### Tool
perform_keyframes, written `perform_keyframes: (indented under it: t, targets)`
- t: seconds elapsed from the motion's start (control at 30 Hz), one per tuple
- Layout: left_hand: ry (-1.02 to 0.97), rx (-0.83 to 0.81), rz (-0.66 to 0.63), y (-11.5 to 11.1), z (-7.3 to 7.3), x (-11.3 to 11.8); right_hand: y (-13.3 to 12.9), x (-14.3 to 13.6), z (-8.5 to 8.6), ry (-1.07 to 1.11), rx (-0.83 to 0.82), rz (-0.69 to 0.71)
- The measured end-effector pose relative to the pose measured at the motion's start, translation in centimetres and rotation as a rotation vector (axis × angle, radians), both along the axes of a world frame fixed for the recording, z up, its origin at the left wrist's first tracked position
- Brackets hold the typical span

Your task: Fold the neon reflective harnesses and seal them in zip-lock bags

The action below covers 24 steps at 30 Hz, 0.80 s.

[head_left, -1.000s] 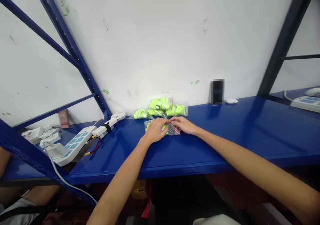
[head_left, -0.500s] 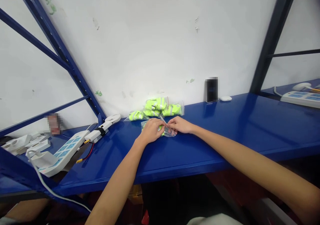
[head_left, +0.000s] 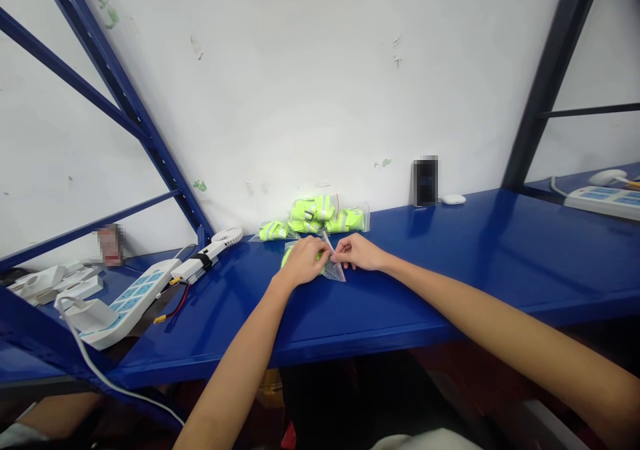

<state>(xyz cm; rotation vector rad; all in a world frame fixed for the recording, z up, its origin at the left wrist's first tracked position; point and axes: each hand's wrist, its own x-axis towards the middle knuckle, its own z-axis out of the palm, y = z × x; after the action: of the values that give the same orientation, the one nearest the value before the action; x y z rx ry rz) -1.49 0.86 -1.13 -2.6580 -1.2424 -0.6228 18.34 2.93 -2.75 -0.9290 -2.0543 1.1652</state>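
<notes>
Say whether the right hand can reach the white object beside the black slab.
Likely yes: bare tabletop separates the right hand from the white object, but the fingers hold a bag.

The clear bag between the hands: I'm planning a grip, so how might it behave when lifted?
The clear bag will probably flop, as its near end is thin, loose film. It is likely light, since the yellow-green contents look like folded fabric. The glossy film may feel slippery, but seems unlikely to roll.

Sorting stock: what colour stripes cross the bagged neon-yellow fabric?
The stripes are silvery grey, in head view.
</notes>
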Motion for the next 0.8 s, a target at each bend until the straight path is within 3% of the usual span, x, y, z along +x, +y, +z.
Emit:
perform_keyframes:
  t: [0.33, 0.5, 0.63, 0.8]
  targets:
    - [-0.061, 0.03, -0.032, -0.4, -0.5, -0.3, 0.8, 0.5, -0.6, 0.006, 0.061, 0.15]
    - [-0.072, 0.036, -0.042, -0.5, -0.4, -0.3, 0.3, 0.7, 0.1, -0.003, 0.062, 0.205]
    - [-0.076, 0.08, -0.066, -0.6, -0.4, -0.4, -0.1, 0.8, 0.7, -0.018, 0.062, 0.212]
    - [-0.075, 0.099, -0.088, -0.8, -0.3, -0.1, 0.2, 0.5, 0.0, 0.051, 0.065, 0.154]
